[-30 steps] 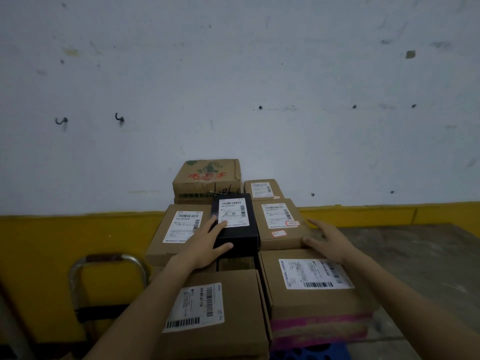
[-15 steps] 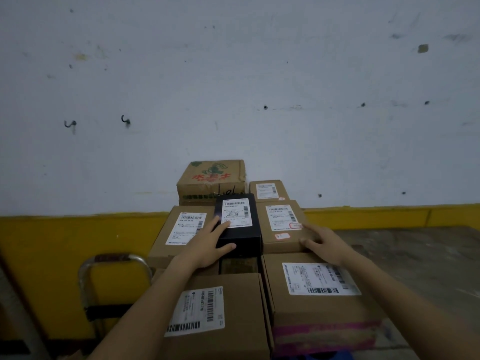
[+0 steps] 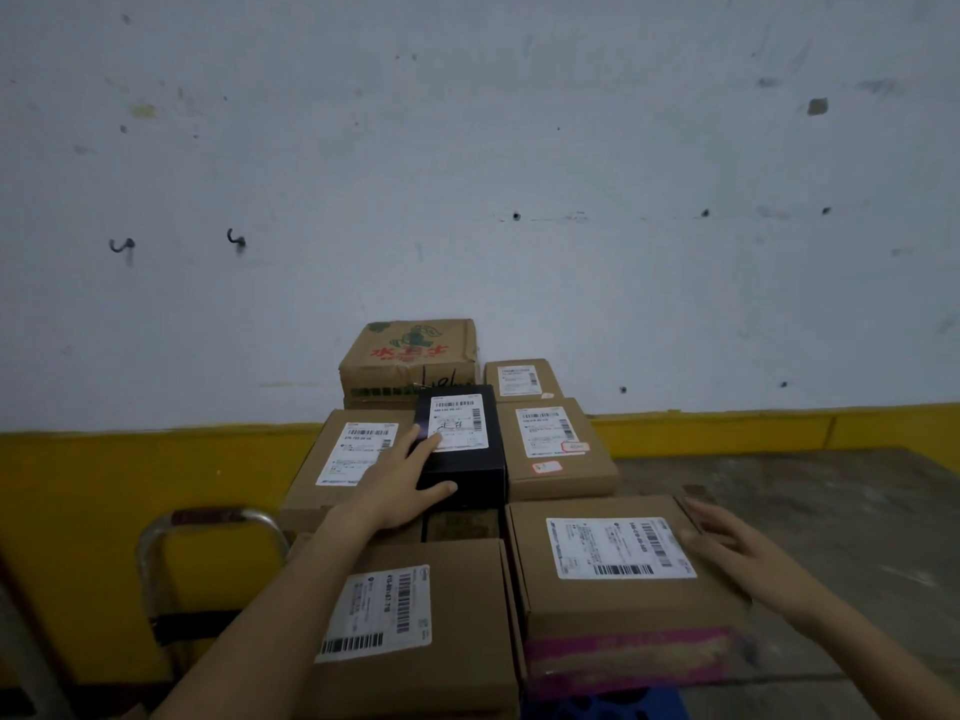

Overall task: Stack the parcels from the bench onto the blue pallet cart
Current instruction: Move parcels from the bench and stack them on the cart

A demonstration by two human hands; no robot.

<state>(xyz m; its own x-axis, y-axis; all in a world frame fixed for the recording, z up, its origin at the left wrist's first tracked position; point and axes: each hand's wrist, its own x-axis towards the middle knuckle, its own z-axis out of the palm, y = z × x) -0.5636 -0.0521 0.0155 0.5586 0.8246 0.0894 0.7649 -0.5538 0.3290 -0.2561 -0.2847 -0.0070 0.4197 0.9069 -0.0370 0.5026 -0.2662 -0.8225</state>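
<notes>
Several labelled cardboard parcels sit stacked in front of me on the blue pallet cart [image 3: 613,706], of which only a sliver shows at the bottom. A black parcel [image 3: 467,472] with a white label lies on top in the middle. My left hand [image 3: 395,491] clasps its near left corner, thumb on the front face and fingers on top. My right hand [image 3: 737,548] is open with fingers spread, at the right edge of the near right parcel [image 3: 623,605], which has pink tape along its front. It is blurred, so contact is unclear.
The grey bench top [image 3: 831,501] stretches to the right behind my right arm. A curved metal cart handle [image 3: 208,517] stands at the lower left. A white wall with a yellow band is close behind the stack, where a printed brown box [image 3: 410,361] stands tallest.
My right hand has left the parcel to the right of the black one and pulled back toward me, to the right edge of the pink-taped parcel. My left hand stays on the black parcel.
</notes>
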